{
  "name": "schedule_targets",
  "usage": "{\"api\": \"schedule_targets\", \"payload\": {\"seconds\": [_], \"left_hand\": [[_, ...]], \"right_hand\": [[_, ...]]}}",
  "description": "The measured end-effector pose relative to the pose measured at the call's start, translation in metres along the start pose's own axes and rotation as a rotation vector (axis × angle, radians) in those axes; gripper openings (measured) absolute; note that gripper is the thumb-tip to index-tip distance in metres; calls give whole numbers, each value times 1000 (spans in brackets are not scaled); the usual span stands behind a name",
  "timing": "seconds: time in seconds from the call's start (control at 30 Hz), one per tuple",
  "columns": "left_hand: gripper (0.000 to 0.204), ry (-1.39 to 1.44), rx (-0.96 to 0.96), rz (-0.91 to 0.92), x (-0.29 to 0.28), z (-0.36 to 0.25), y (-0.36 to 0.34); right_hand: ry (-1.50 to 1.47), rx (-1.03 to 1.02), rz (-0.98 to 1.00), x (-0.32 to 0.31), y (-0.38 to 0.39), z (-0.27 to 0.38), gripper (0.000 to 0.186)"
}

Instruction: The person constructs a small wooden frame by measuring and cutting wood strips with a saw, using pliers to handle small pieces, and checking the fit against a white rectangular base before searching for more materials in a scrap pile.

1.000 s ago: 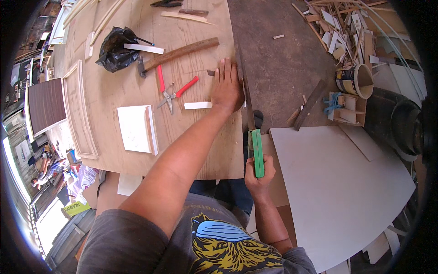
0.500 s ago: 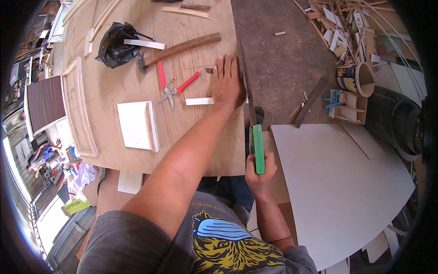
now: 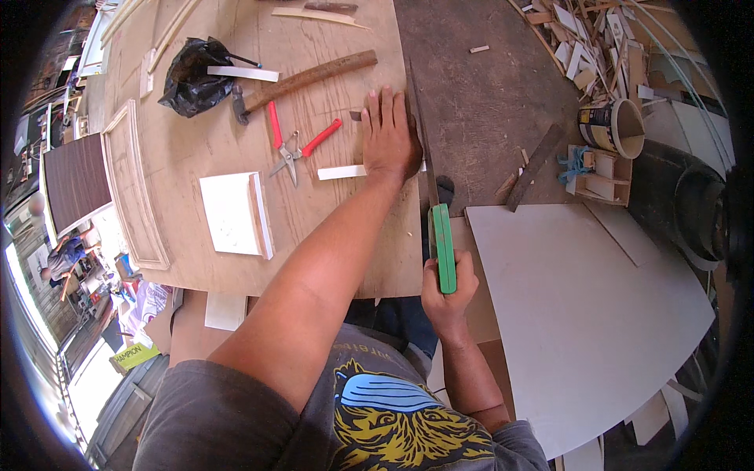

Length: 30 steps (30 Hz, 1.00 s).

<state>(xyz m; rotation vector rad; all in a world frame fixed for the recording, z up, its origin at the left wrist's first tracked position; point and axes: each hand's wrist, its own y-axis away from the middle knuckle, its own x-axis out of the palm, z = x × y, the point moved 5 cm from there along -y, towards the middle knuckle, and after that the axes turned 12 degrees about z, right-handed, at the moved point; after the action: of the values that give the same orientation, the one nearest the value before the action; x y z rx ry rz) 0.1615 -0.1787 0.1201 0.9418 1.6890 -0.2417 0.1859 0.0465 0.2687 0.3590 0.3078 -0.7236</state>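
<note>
My right hand (image 3: 451, 284) is wrapped round the green handle of a handsaw (image 3: 443, 245). Its thin blade runs away from me along the right edge of the plywood table. Flat on the tabletop beside the blade lies my left hand (image 3: 391, 140), fingers stretched forward, pressing over a narrow white strip (image 3: 341, 173). One end of the strip shows left of the hand; a small tip pokes out at the table edge by the saw. Close by on the left are red-handled snips (image 3: 290, 155), spread apart, and a hammer (image 3: 310, 81) with a wooden handle.
On the plywood table (image 3: 330, 251) also sit a white block (image 3: 234, 215), a black plastic bag (image 3: 192, 78) and a framed panel (image 3: 132, 188). To the right lie a large white board (image 3: 589, 314), a bucket (image 3: 613, 128) and heaped wood offcuts (image 3: 585, 47). Another person (image 3: 64, 257) is far left.
My right hand has pushed the saw slightly forward, away from me. My left hand stays flat on the strip. The view has shifted a little.
</note>
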Motion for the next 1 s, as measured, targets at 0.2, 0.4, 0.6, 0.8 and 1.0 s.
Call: {"api": "schedule_targets", "payload": {"seconds": [0.2, 0.4, 0.6, 0.8, 1.0], "left_hand": [[68, -11, -3, -6, -7, -4, 1], [71, -20, -13, 7, -9, -5, 2], [66, -61, -28, -20, -1, -2, -1], [61, -119, -32, -29, 1, -1, -2], [60, -20, -26, -3, -2, 0, -3]], "right_hand": [[-7, 21, 29, 1, -10, 18, 14], [-21, 53, 43, -2, -23, 29, 14], [-35, 76, 49, -3, -23, 28, 14], [1, 173, 103, -4, -21, 25, 17], [38, 177, 66, -7, -21, 26, 14]]}}
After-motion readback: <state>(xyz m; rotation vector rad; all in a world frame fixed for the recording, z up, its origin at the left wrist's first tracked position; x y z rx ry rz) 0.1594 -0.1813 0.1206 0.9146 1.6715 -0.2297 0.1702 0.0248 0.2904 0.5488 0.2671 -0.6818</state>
